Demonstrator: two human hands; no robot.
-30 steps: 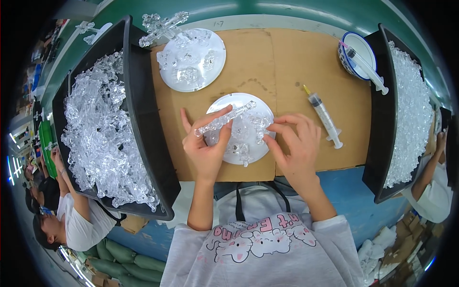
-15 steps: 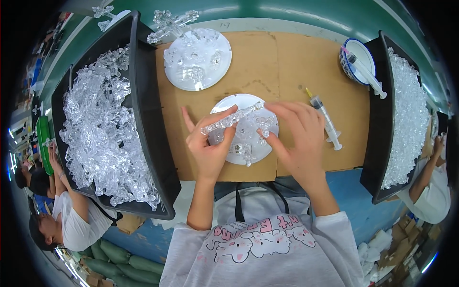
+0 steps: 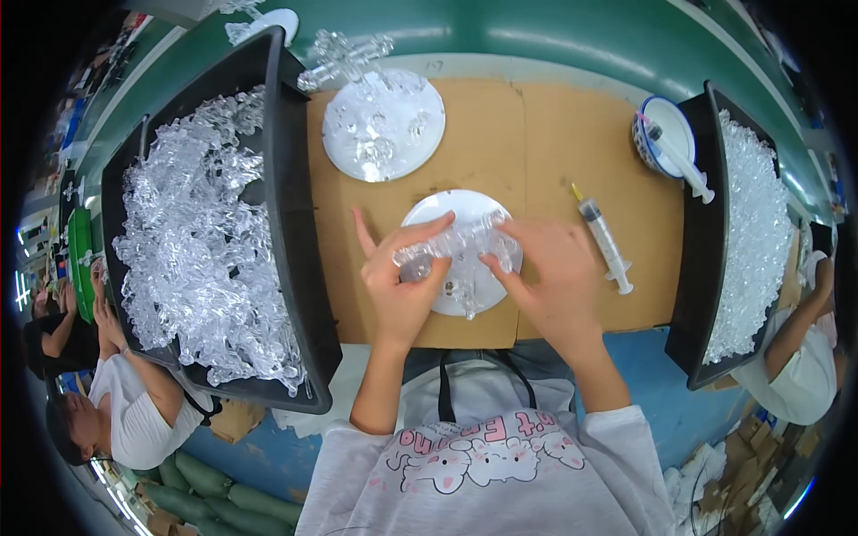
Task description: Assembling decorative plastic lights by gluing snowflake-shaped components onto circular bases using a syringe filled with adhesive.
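The clear plastic piece lies across the top of a white round plate, its long axis running from lower left to upper right, roughly along the near edge of the cardboard sheet but tilted up toward the right; the left hand pinches its lower left end between thumb and forefinger, and the right hand closes its fingertips on the upper right end, so both hands are clamped on the same piece; the plate sits near the middle of the sheet's near edge; a second white plate carrying clear parts lies toward the far left corner, well apart; a syringe lies just right of the right hand, pointing its tip to the far side; bare cardboard stays open between the two plates and toward the far right; a black bin heaped with clear pieces bounds the left edge, another black bin of clear bits bounds the right, and a small blue-rimmed bowl sits at the far right corner.
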